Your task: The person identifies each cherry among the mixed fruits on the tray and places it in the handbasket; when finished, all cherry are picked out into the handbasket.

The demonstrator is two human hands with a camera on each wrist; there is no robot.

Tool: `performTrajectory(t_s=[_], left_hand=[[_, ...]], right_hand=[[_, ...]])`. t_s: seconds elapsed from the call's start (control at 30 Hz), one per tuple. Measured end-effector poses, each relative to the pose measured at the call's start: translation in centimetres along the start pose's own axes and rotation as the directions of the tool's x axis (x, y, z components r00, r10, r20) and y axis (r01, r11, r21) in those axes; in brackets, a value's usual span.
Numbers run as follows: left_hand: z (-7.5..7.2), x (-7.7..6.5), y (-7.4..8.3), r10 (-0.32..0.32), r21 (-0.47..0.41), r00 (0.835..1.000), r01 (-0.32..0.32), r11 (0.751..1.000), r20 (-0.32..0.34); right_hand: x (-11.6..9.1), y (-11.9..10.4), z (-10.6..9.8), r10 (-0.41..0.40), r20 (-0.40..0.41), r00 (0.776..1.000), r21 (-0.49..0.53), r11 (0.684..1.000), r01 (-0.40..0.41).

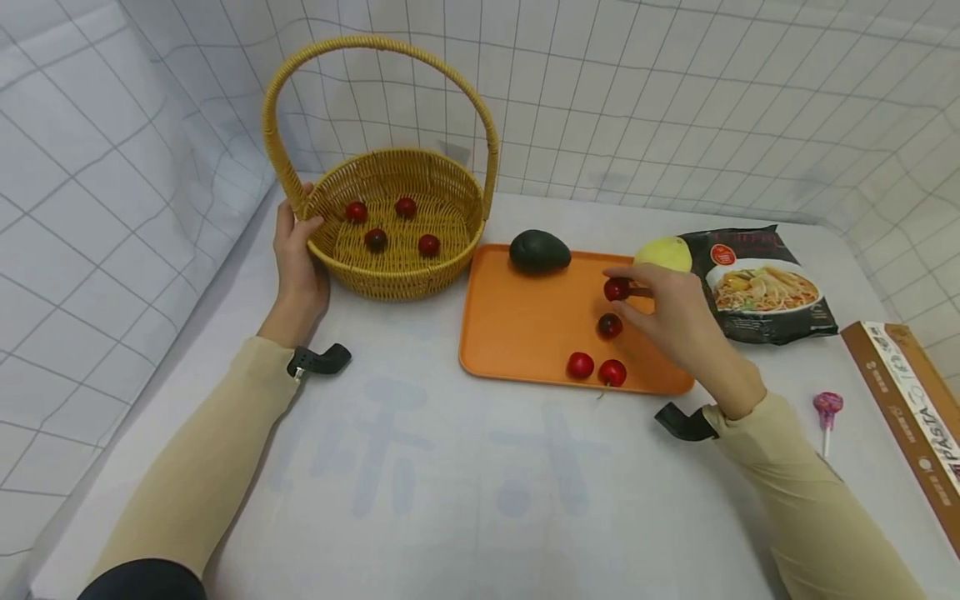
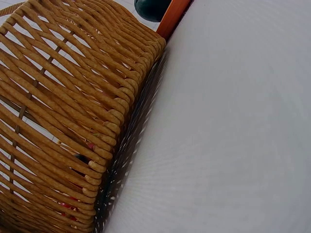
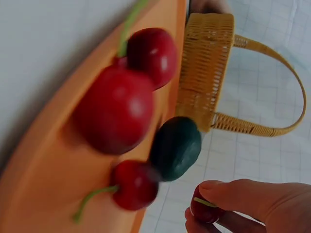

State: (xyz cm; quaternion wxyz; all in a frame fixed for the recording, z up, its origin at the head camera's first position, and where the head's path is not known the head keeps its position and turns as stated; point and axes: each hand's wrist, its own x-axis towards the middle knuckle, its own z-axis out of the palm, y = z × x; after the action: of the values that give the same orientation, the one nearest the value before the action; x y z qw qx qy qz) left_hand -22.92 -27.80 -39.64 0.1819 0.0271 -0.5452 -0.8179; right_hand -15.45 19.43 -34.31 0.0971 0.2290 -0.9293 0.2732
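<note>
My right hand (image 1: 671, 312) pinches a dark red cherry (image 1: 617, 289) between thumb and fingers, over the right half of an orange tray (image 1: 517, 321). In the right wrist view, the pinched cherry (image 3: 204, 206) shows its green stem. Three more cherries lie on the tray: a dark one (image 1: 610, 325) just under the hand and two by the front rim, one red cherry (image 1: 580, 365) beside another (image 1: 612, 372). My left hand (image 1: 296, 254) grips the left rim of a yellow wicker basket (image 1: 390, 283), thumb over the edge. Several cherries (image 1: 377, 240) sit apart inside it.
A dark green avocado (image 1: 538, 252) lies at the tray's back left. Partly behind my right hand is a yellow-green fruit (image 1: 663, 252). To the right are a black noodle packet (image 1: 765, 287), a lollipop (image 1: 828, 404) and a long pasta box (image 1: 903, 417). The basket's tall handle (image 1: 375, 42) arches upward.
</note>
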Motion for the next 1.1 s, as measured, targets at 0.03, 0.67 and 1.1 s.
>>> performTrajectory(t_s=[0.03,0.67,1.1], left_hand=[[0.0,0.0,0.0,0.001,0.0,1.0,-0.001,1.0,0.0],[-0.1,0.1,0.0,-0.002,-0.004,1.0,0.002,1.0,-0.018],[0.2,0.2,0.0,-0.004,0.003,1.0,0.004,1.0,-0.013]], right_hand=[[0.4,-0.5,0.1,-0.005,-0.004,1.0,0.009,1.0,0.005],[9.1,-8.4,4.9,-0.139,-0.046,0.989,0.266,0.953,0.147],[15.4,-12.3,8.3,-0.114,0.052,0.992,0.316,0.944,0.092]])
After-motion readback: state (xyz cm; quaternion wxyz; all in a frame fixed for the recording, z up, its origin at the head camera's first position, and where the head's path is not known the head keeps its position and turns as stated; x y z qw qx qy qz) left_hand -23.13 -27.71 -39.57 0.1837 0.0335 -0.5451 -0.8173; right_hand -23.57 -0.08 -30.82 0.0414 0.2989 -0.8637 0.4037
